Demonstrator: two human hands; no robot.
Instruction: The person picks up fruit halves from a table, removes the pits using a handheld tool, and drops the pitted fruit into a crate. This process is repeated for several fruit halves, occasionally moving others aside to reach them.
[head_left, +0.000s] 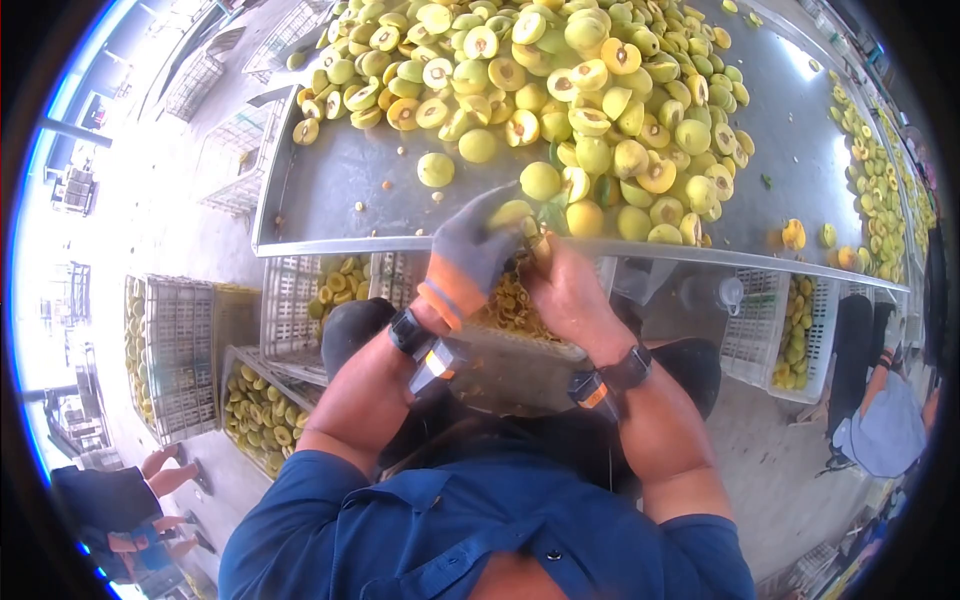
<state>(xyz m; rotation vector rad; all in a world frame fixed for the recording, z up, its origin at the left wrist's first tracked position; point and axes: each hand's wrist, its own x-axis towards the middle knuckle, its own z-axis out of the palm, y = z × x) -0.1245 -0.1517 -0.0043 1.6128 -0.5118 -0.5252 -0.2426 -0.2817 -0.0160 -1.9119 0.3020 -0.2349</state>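
My left hand, in a grey glove with an orange cuff, is closed around a yellow-green fruit at the near edge of a metal table. My bare right hand is pressed close against the same fruit from the right; a thin tool seems to sit in its grip, though I cannot make it out. Both wrists wear dark bands. A large heap of whole and halved yellow fruit covers the table just beyond my hands.
White plastic crates with fruit stand on the floor at the left, and another crate at the right. A crate of pieces sits under my hands. A person in blue crouches at right; another person is at lower left.
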